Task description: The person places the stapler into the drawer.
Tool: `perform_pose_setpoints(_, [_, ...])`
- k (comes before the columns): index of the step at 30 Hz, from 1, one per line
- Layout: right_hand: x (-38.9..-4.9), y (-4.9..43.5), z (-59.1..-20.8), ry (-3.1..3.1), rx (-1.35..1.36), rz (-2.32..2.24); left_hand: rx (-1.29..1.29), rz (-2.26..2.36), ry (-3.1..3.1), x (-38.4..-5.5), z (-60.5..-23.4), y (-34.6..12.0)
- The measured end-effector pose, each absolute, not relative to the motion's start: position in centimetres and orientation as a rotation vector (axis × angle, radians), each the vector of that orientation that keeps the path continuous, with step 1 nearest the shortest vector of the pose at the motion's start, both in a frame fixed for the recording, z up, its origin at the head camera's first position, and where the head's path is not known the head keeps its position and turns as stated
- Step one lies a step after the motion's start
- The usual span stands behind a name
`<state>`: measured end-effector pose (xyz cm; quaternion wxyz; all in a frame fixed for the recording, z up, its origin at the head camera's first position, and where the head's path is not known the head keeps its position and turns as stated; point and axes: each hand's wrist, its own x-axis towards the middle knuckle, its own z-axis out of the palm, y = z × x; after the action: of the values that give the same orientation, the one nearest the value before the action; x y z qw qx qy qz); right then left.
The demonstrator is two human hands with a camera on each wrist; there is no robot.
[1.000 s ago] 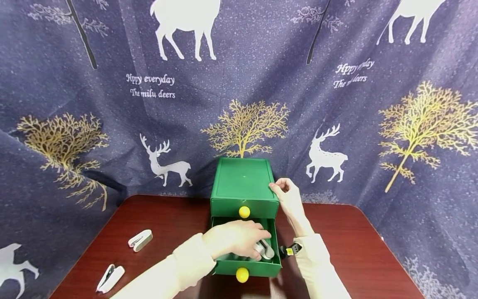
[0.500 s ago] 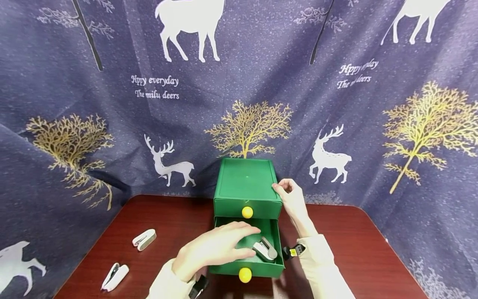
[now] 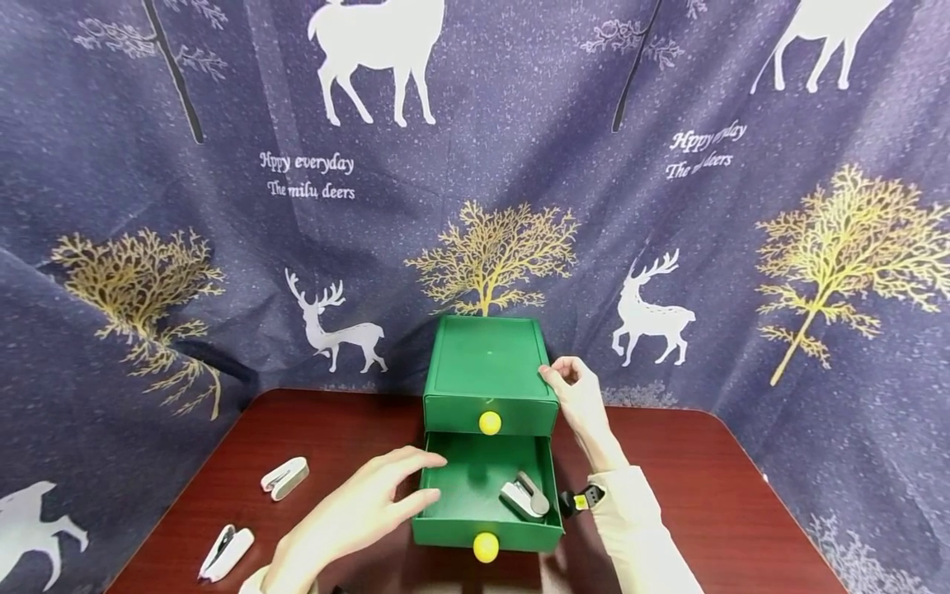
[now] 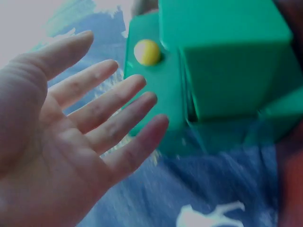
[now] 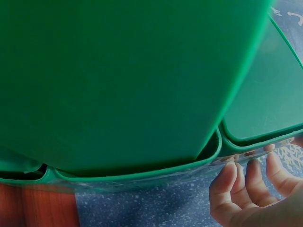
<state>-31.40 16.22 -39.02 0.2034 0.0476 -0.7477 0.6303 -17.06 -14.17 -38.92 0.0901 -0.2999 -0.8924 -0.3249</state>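
Note:
A green two-drawer cabinet point(image 3: 486, 355) with yellow ball knobs stands on the table, its lower drawer point(image 3: 467, 487) pulled out. Inside that drawer, toward the right, lies a grey and white stapler point(image 3: 525, 497). My left hand point(image 3: 364, 507) hovers at the drawer's left side, fingers spread and nothing held; the left wrist view shows its bare palm point(image 4: 61, 156). At the cabinet's upper right edge, my right hand point(image 3: 582, 400) holds on with thumb and bent fingers. In the right wrist view its curled fingers point(image 5: 258, 182) meet the cabinet's side.
Two small white staplers lie on the red-brown table point(image 3: 334, 437) to the left: one farther back point(image 3: 285, 478), one nearer point(image 3: 226, 553). A dark blue cloth point(image 3: 475, 148) with deer and trees hangs right behind the cabinet.
My left hand has let go of the grey and white stapler in the drawer and drawn back to the left. The right hand stays at the cabinet's edge.

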Motion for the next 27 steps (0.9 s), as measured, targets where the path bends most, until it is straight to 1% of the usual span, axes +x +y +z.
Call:
perform_pose_setpoints(5, [-31.3, 16.2, -38.8, -2.094, 0.135, 1.757, -0.816, -1.059, -2.601, -16.4, -39.9, -16.6])
perform_pose_setpoints(9, [-31.3, 16.2, -38.6, -2.088, 0.13, 1.754, -0.761, -0.975, -2.533, -16.0, -41.1, -18.5])
perform_pose_setpoints(19, [-31.3, 16.3, -38.6, -2.099, 0.146, 1.746, -0.367, -0.944, -2.558, -15.1, -43.4, -22.8])
perform_pose_setpoints(27, [-31.2, 16.3, -38.9, -2.107, 0.127, 1.742, -0.206, -0.852, -2.631, -14.5, -44.0, -26.0])
